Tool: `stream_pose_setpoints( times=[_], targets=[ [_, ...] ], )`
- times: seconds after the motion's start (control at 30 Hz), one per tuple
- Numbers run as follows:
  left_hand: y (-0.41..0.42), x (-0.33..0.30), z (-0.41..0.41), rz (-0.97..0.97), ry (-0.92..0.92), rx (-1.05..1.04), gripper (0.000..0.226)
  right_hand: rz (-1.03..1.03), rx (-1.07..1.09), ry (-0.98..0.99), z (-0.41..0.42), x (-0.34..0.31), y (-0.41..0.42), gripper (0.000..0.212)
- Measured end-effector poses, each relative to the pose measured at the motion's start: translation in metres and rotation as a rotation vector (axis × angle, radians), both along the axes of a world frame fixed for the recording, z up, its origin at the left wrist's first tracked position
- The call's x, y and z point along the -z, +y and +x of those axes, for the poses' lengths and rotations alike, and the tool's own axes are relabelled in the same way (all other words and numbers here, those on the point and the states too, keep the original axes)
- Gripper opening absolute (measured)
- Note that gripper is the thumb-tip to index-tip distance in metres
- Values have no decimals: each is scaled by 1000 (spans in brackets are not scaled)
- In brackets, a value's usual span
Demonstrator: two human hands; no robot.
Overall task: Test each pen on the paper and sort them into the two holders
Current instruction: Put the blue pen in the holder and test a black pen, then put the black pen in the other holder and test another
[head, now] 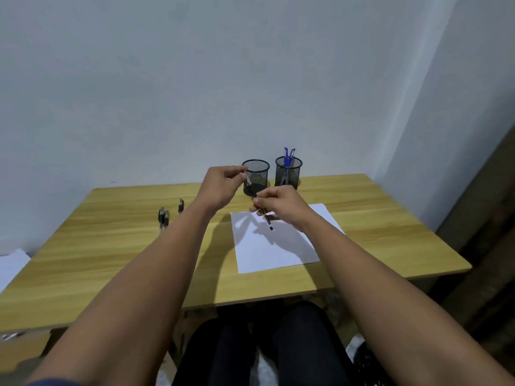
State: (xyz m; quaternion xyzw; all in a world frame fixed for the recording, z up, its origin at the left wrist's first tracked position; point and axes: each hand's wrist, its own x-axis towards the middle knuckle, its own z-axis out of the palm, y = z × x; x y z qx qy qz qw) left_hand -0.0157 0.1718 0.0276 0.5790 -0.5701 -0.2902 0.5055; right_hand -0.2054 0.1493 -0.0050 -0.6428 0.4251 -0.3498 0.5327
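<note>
Progress is partial, by my reading; two blue pens (288, 156) already stand in the right holder (288, 174) at upper centre of the frame, while the left holder (256, 174) beside it shows nothing above its rim, though I cannot see through its mesh. My right hand (281, 207) pinches a dark pen (263, 214) above the paper (278, 246), its lower end pointing down at the sheet but not touching; my left hand (220, 188) pinches a small piece, probably the cap (247, 179), in front of the left holder; I cannot confirm it. No mark is visible on the paper, so this pen appears untested. Three pens (167, 215) lie on the counter (111, 246) at centre left, well apart from the sheet; those remain to be tested and sorted.
</note>
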Motion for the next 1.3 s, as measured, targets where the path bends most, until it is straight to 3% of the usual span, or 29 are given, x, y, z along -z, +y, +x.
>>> stream_pose_setpoints(
  times=[0.17, 0.43, 0.63, 0.7, 0.83, 0.9, 1.0, 1.13, 1.3],
  targets=[
    [-30, 13, 10, 38, 65, -93, 49, -224, 205, 101, 0, -27, -52, 3],
    [-108, 59, 15, 124, -181, -124, 82, -424, 393, 116, 14, -54, -147, 9],
    [-160, 76, 13, 193, -256, -151, 124, -482, 407, 277, 41, -45, -195, 10],
    [-172, 82, 11, 181, -245, -147, 120, -473, 393, 369, 50, -39, -203, 11],
    [-183, 94, 8, 101, -282, -146, 75, -447, 344, 562, 63, -23, -211, 16],
    [-182, 95, 7, 83, -296, -158, 67, -430, 330, 634, 67, -15, -212, 14],
    [-180, 91, 6, 93, -345, -163, 68, -436, 335, 689, 68, -9, -208, 11],
    [-175, 83, 6, 110, -390, -147, 71, -471, 368, 665, 60, -18, -196, 28],
    [-147, 59, 16, 148, -405, -156, 100, -483, 416, 609, 48, -44, -170, 30]
  ],
)
